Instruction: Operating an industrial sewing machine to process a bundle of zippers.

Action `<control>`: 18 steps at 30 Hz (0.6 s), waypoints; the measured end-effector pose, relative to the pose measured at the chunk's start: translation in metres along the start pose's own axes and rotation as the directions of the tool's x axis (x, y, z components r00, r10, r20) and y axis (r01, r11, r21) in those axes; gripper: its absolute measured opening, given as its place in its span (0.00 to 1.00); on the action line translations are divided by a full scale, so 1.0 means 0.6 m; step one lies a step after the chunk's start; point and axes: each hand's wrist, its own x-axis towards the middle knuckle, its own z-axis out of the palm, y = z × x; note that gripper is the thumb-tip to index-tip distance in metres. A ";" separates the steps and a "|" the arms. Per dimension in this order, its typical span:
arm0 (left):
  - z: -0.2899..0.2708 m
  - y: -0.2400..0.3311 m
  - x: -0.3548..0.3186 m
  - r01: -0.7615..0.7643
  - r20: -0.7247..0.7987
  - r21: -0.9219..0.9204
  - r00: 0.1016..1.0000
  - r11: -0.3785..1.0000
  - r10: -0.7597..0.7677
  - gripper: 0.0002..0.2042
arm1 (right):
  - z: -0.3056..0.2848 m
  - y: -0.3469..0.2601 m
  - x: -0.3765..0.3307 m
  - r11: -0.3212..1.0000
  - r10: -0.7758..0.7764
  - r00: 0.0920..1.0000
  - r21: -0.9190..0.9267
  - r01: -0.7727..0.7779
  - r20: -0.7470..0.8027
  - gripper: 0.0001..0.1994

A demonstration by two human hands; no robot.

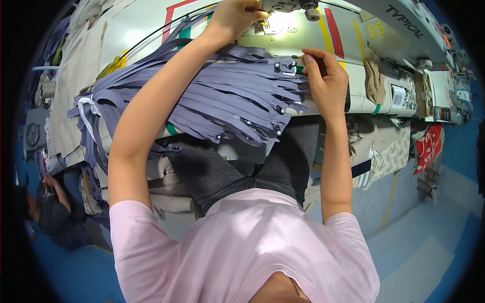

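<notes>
A thick bundle of grey-purple zippers lies fanned across the sewing table's front edge, with black sliders at its right ends. A white strip ties it at the left. My left hand reaches over the bundle to the sewing machine's needle plate. Its fingers are pinched at a small dark and yellow bit that I cannot make out. Beside the right ends of the zippers, my right hand has thumb and forefinger close together; what lies between them, if anything, is too small to tell.
The sewing machine's arm spans the upper right. A beige cloth lies right of my right hand, near an open box. Zipper tails hang off the table's left side. Folded fabric lies below the table, and another person sits at far left.
</notes>
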 end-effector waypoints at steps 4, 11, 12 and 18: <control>0.009 -0.014 0.002 -0.070 0.009 -0.149 0.997 0.986 0.073 0.07 | 0.001 -0.002 0.001 1.000 -0.017 1.000 -0.010 0.017 0.004 0.06; 0.015 -0.016 0.001 -0.144 -0.062 -0.119 0.988 0.982 0.138 0.09 | 0.000 -0.002 -0.001 1.000 0.011 1.000 0.022 -0.011 -0.008 0.06; 0.015 -0.012 0.000 -0.158 -0.081 -0.056 0.985 0.986 0.153 0.10 | -0.001 -0.001 -0.001 1.000 0.012 1.000 0.015 -0.012 -0.006 0.06; 0.011 -0.012 -0.006 -0.210 -0.110 0.020 0.971 0.977 0.211 0.12 | 0.002 -0.003 0.000 1.000 -0.017 1.000 0.009 0.017 0.000 0.06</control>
